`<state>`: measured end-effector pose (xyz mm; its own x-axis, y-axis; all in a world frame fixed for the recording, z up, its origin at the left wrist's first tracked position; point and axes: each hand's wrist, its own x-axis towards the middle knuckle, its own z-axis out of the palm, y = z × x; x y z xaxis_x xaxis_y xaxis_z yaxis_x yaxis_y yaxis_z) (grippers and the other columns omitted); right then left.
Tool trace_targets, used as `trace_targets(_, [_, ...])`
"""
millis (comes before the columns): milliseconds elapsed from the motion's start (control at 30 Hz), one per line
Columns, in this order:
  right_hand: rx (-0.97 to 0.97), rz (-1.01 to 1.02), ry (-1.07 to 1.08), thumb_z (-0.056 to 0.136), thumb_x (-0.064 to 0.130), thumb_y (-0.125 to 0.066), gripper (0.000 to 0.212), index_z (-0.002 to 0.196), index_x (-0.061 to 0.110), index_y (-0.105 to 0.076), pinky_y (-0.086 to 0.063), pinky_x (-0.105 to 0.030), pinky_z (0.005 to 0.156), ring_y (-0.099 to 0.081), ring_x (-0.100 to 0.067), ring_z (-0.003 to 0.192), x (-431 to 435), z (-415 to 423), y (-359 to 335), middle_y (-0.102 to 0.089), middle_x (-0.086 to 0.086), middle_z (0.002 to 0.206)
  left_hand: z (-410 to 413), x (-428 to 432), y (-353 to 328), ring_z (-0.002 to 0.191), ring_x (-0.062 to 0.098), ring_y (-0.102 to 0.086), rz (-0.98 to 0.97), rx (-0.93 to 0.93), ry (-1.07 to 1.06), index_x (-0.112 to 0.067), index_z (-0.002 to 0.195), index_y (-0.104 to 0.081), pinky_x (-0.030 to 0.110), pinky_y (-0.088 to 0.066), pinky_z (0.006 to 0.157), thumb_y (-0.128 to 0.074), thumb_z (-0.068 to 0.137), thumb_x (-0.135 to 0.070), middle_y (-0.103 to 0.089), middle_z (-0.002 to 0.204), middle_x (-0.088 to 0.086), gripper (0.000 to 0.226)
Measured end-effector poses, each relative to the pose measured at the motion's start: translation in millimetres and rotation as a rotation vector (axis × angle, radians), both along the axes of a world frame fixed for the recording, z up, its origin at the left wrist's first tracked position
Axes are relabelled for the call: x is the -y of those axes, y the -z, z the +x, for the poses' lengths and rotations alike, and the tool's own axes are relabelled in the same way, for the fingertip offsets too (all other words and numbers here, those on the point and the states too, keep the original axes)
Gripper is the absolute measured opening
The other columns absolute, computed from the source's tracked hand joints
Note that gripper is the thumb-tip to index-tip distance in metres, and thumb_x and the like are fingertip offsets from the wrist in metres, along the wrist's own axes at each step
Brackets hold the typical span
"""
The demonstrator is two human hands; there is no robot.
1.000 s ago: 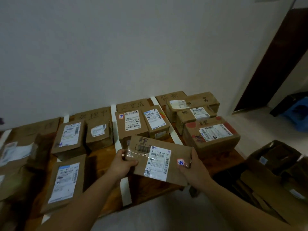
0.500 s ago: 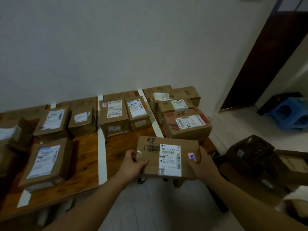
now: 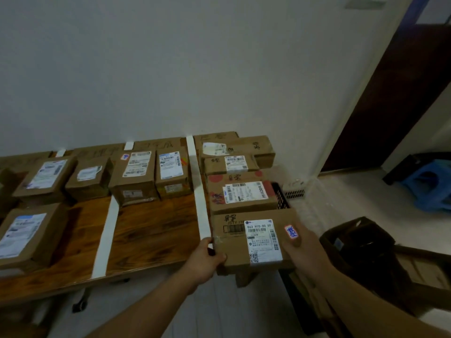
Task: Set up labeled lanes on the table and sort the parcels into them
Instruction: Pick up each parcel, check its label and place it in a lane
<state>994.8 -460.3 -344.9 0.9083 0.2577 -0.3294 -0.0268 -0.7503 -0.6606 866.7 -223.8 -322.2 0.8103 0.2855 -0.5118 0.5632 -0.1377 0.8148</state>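
Since a second ago the parcel [image 3: 253, 237] has travelled right, from above the near edge of the middle lane to the near end of the rightmost lane, right of the white tape strip [image 3: 200, 191]. It lies flat and level, label up, its far edge just beside the red-marked parcel [image 3: 244, 193], while its near edge reaches past the near edge of the table [image 3: 151, 230]. Whether it already rests on the wood cannot be told.

Both hands hold it. The left hand [image 3: 207, 259] grips the near left corner, thumb on top and fingers [image 3: 219, 257] curled round the corner. The right hand [image 3: 302, 250] clasps the right edge, thumb laid on top beside a red-bordered sticker [image 3: 292, 232]; its other fingers are hidden under the box. A white shipping label [image 3: 263, 240] covers the middle of the top.

Farther along the right lane two more parcels sit behind the red-marked one. Left of the strip, two parcels stand side by side at the far end, and a second tape strip [image 3: 105, 240] separates them from more parcels at the left. A black crate [image 3: 280, 196] shows off the table's right end, dark cardboard boxes [image 3: 361, 242] lie on the floor, and a blue stool [image 3: 429, 184] stands far right.
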Motion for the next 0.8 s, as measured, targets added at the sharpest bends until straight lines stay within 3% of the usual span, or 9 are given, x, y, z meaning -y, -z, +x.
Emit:
trace_targets(100, [-0.043,-0.074,-0.139,0.071,0.058,-0.067,0.084,0.143,0.039,-0.03,-0.04,-0.044,0.106,-0.042,-0.022,0.128,8.6,11.9,-1.6,-0.035,0.0,0.144,12.8,19.5,8.1,0.118,0.018,-0.051,0.012,0.063,-0.005,-0.033,0.146,-0.023,0.033,-0.048,0.097,-0.053,0.094,-0.014,-0.05,0.122,-0.008,0.062])
trace_targets(167, [-0.068,-0.154,-0.28,0.073,0.053,-0.071,0.101,0.152,0.034,-0.01,-0.03,-0.043,0.113,-0.025,-0.027,0.138,11.3,18.4,-1.2,-0.013,-0.001,0.152,13.3,28.9,12.7,0.123,0.011,-0.044,0.07,0.109,0.025,-0.037,0.146,-0.014,0.021,-0.045,0.095,-0.061,0.089,-0.01,-0.043,0.122,-0.019,0.079])
trace_targets(233, [-0.053,-0.181,-0.359,0.076,0.051,-0.07,0.104,0.152,0.034,0.001,-0.027,-0.043,0.115,-0.018,-0.028,0.14,14.2,24.3,4.9,-0.004,-0.001,0.154,11.8,34.2,19.2,0.124,0.006,-0.04,0.177,0.097,0.082,-0.031,0.15,-0.007,0.016,-0.042,0.093,-0.069,0.083,-0.009,-0.037,0.127,-0.019,0.094])
trace_targets(367, [0.014,-0.166,-0.411,0.083,0.048,-0.066,0.098,0.151,0.035,0.005,-0.024,-0.04,0.116,-0.016,-0.026,0.141,12.8,33.8,15.0,-0.002,-0.003,0.155,15.8,34.4,27.2,0.128,0.01,-0.04,0.311,0.079,0.049,-0.027,0.152,-0.003,0.025,-0.038,0.104,-0.068,0.084,-0.011,-0.035,0.145,-0.005,0.095])
trace_targets(467, [0.032,-0.145,-0.419,0.084,0.049,-0.065,0.098,0.151,0.035,0.005,-0.023,-0.039,0.117,-0.016,-0.026,0.141,7.6,39.5,16.9,-0.002,-0.004,0.155,22.0,32.7,26.9,0.13,0.017,-0.041,0.406,0.056,0.025,-0.026,0.151,-0.006,0.029,-0.038,0.105,-0.064,0.087,-0.011,-0.036,0.147,0.002,0.088])
trace_targets(800, [0.031,-0.127,-0.43,0.08,0.053,-0.066,0.099,0.152,0.035,0.0,-0.027,-0.043,0.116,-0.018,-0.027,0.142,3.9,51.5,19.7,-0.002,-0.003,0.156,30.5,31.3,24.4,0.136,0.021,-0.034,0.476,-0.015,0.032,-0.03,0.151,-0.004,0.036,-0.038,0.108,-0.061,0.089,-0.014,-0.031,0.15,0.002,0.085])
